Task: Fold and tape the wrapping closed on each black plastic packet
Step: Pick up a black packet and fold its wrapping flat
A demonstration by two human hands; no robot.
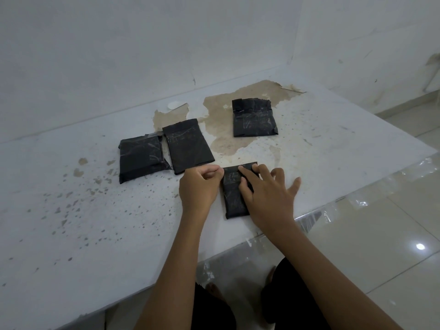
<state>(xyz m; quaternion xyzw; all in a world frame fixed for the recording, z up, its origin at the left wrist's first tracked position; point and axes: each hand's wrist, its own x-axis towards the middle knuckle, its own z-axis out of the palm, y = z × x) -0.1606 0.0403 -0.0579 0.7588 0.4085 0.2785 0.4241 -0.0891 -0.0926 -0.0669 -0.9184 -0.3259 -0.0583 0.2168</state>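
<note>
Right hand (266, 194) pressed flat on a black plastic packet (234, 198) (contents hidden); left hand (197, 186), fingers curled, pinched its edge on the table (95, 210).

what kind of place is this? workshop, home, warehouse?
Likely a plain room in a home or small packing spot, not a workshop: bare white walls, glossy floor tiles, and a worn white table with peeling surface holding four black packets, one under both hands.
</note>
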